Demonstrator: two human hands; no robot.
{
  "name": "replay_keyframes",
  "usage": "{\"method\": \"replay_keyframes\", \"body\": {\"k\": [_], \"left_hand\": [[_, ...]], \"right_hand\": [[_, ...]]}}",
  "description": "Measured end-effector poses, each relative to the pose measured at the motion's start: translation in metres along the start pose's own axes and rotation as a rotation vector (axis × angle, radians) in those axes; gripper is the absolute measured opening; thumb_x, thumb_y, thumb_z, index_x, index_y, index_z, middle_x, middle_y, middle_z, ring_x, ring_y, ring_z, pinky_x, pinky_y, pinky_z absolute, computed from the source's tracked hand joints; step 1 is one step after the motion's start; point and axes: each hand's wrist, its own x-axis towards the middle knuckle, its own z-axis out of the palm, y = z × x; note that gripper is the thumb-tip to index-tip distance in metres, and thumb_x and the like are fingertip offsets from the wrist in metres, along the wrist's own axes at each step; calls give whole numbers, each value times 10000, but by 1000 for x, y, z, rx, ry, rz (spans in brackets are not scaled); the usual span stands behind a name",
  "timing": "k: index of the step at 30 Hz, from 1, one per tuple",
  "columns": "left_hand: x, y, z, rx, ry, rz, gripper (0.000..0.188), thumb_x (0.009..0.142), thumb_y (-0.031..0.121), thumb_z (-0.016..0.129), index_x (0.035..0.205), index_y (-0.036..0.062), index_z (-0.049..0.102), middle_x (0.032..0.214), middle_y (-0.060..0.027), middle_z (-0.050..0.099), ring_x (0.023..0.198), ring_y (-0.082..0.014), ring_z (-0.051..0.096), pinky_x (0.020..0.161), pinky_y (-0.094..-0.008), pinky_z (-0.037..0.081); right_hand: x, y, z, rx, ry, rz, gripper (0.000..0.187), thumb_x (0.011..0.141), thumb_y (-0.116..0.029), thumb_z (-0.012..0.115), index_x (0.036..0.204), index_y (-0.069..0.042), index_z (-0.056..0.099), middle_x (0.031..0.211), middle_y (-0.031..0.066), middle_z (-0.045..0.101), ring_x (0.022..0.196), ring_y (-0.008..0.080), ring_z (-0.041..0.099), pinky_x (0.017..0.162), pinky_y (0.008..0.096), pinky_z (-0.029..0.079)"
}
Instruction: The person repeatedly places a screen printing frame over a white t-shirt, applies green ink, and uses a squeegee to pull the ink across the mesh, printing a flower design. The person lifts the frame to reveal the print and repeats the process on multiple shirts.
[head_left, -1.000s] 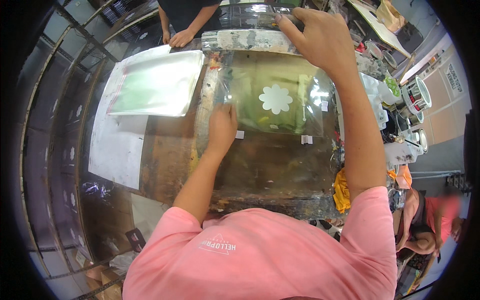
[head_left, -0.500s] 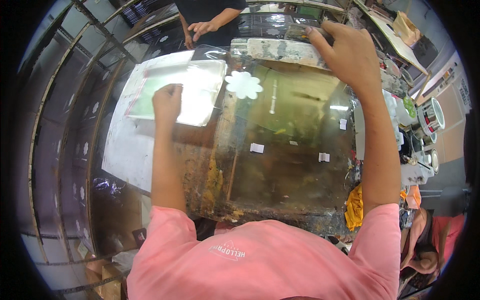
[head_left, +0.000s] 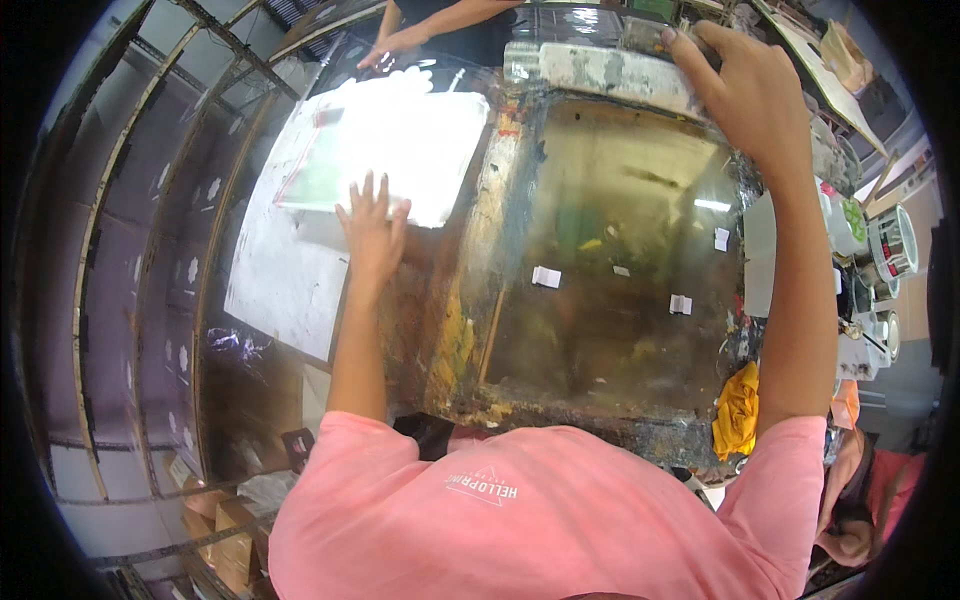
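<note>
A large printing screen (head_left: 610,290) with a murky, paint-stained mesh lies in front of me, small white tape squares (head_left: 546,277) stuck on it. My right hand (head_left: 750,95) grips the whitish, stained far bar of the frame (head_left: 590,68). My left hand (head_left: 372,232) lies flat with spread fingers on the near edge of a glossy greenish sheet (head_left: 390,160), left of the screen. Strong glare hides most of that sheet's surface.
White paper (head_left: 285,280) lies under the glossy sheet on the worn table. Another person's hand (head_left: 395,40) rests at the far edge. A yellow rag (head_left: 737,410) hangs at the right, with round tins (head_left: 893,240) beyond. Metal racks curve along the left.
My left hand has left the screen's mesh and moved left onto the glossy sheet. The white flower shape went left with it and is now lost in glare. My right hand stays on the far bar.
</note>
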Motion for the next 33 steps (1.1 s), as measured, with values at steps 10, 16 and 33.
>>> {"method": "replay_keyframes", "body": {"k": [10, 16, 33], "left_hand": [[33, -6, -18, -191, -43, -146, 540, 1132, 432, 374, 1349, 74, 715, 1382, -162, 698, 1362, -364, 591, 1281, -673, 58], [58, 27, -72, -323, -122, -36, 516, 1118, 421, 427, 1206, 59, 783, 1187, -160, 777, 1171, -369, 686, 1291, -603, 161], [-76, 303, 86, -237, -363, 544, 1232, 853, 954, 429, 1637, 4, 387, 1715, -288, 270, 1600, -499, 196, 1271, -696, -1]], "right_hand": [[-7, -1, 7, -48, 45, -70, 579, 1025, -562, 538, 876, -33, 719, 840, 175, 734, 852, 392, 699, 808, 509, 475], [-6, -2, 4, -27, -14, -17, 547, 1041, -525, 551, 897, -19, 703, 851, 214, 703, 876, 429, 661, 831, 503, 452], [5, -4, 3, 13, 68, -32, 556, 946, -476, 552, 742, 4, 746, 733, 249, 707, 746, 424, 715, 774, 535, 543]]}}
